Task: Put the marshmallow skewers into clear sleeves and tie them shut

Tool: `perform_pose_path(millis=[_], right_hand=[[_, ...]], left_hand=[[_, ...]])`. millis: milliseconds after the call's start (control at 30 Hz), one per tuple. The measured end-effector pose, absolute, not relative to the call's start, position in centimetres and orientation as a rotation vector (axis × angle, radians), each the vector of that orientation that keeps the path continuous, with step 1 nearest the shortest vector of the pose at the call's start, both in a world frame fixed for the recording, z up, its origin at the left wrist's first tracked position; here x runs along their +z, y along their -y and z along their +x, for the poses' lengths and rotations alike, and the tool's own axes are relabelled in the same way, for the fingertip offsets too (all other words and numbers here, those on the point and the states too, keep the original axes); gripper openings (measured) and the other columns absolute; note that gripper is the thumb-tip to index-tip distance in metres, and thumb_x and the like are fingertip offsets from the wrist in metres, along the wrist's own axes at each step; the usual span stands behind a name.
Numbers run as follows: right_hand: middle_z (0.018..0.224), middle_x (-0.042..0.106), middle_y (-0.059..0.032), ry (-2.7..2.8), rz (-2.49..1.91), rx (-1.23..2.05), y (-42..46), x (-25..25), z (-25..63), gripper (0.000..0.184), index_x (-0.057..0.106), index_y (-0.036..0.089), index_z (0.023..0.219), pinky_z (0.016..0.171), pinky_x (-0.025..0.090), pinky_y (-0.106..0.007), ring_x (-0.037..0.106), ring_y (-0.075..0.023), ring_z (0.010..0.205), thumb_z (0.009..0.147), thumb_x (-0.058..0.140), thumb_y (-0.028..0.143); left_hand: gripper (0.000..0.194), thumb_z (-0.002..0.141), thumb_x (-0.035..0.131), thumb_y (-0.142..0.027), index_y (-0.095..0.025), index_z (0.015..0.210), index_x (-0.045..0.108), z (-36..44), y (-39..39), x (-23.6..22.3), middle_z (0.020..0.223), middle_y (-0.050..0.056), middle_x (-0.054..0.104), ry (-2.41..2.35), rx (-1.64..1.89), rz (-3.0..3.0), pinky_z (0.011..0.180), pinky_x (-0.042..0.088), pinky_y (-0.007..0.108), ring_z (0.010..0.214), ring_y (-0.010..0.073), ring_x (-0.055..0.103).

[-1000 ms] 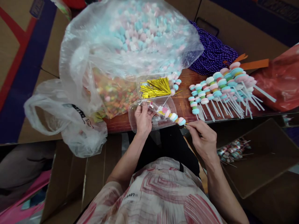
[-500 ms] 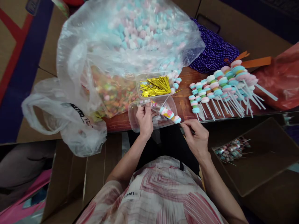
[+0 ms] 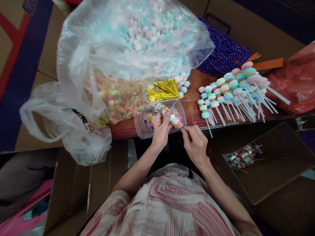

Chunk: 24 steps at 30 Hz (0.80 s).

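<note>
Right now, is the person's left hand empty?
No, the left hand grips a wrapped candy stick, with the right hand at its other end.

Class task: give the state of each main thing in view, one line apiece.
Candy skewer: in a printed wrapper, held
Left hand: gripping it
Right hand: pinching one end
Other skewers: bare, lying heaped together
Gold ties: bunched in an open tub
Cardboard box: open, holding wrapped skewers
Clear bag: filled with pastel candies
Purple beads: heaped
White plastic bag: crumpled
</note>
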State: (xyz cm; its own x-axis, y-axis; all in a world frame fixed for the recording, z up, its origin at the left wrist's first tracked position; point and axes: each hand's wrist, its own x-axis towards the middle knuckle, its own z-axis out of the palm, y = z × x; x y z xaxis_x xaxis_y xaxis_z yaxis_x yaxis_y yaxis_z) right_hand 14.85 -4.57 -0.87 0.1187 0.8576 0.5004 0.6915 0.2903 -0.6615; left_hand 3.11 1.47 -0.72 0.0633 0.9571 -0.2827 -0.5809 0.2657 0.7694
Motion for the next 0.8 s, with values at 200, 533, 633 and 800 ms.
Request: perform_pose_path(millis=[200,533,633,800], right_hand=[[0.083,0.067,-0.0045,1.52,-1.558,0.453,4.5,-0.2,14.6,0.016,0.068,0.022,0.09,0.072,0.049,-0.032,0.061,-0.0175,0.075,0.099,0.055,0.023],[0.065,0.058,0.0029,1.474,-1.524,0.696,5.4,-0.3,14.1,0.024,0.061,0.021,0.075,0.058,0.039,-0.026,0.049,-0.0117,0.057,0.097,0.057,0.027],[0.069,0.062,0.0014,1.483,-1.482,0.66,4.7,-0.3,12.9,0.023,0.062,0.021,0.076,0.06,0.041,-0.027,0.053,-0.0122,0.06,0.098,0.056,0.026],[0.065,0.058,0.0027,1.437,-1.465,0.704,3.7,-0.1,11.7,0.025,0.059,0.022,0.075,0.059,0.041,-0.027,0.05,-0.0124,0.058,0.099,0.055,0.028]], left_hand=[[0.038,0.083,0.081,-0.05,-0.019,0.094,0.062,2.6,-2.0,-0.4,0.088,0.005,0.077,-0.863,1.198,0.42,0.083,0.061,0.033,0.093,0.0219,0.078],[0.038,0.08,0.084,-0.046,-0.017,0.098,0.068,1.9,-1.8,-0.3,0.086,0.004,0.075,-0.792,1.155,0.515,0.081,0.061,0.031,0.086,0.0195,0.078],[0.037,0.078,0.086,-0.044,-0.017,0.096,0.068,1.9,-1.5,-0.2,0.083,0.003,0.075,-0.797,1.168,0.521,0.081,0.062,0.032,0.087,0.0206,0.078],[0.028,0.08,0.085,-0.039,-0.017,0.091,0.071,0.8,-1.8,0.2,0.083,0.005,0.076,-0.772,1.131,0.432,0.086,0.061,0.035,0.09,0.0219,0.077]])
